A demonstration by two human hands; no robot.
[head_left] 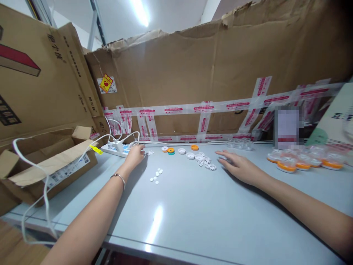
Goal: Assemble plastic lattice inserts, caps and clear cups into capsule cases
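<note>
- White perforated parts (207, 162): loose cluster on the grey table (193, 213), mid-table, between the two hands and nearer the right one.
- Right hand (237, 166): just to the right of the cluster, low over the table; fingers extended and slightly apart, thumb spread below them.
- Left hand (134, 156): at the near right end of the white power strip (106, 148), fingers bent; whether the fingertips are pressed together or clamped on anything cannot be told. A bracelet (118, 178) is on this wrist.
- Small pale pieces (149, 153): on the table just right of the left fingertips; detail too small to tell.
- White discs (157, 173): scattered in a small group, nearer the wearer than the pale pieces.
- White rings (190, 156): three, beside the perforated parts and to their left, one just beside the cluster.
- Orange ring (194, 147): behind the white rings.
- Orange-and-teal piece (171, 151): further left, next to a white-and-orange piece (164, 149).
- Clear pieces (239, 144): grouped beyond the right hand.
- Orange-and-white units with clear tops (286, 164): gathered at far right, before a blurred object (288, 127).
- Open carton (55, 162): left side of table.
- Taped cardboard sheet (176, 73): upright along the back.
</note>
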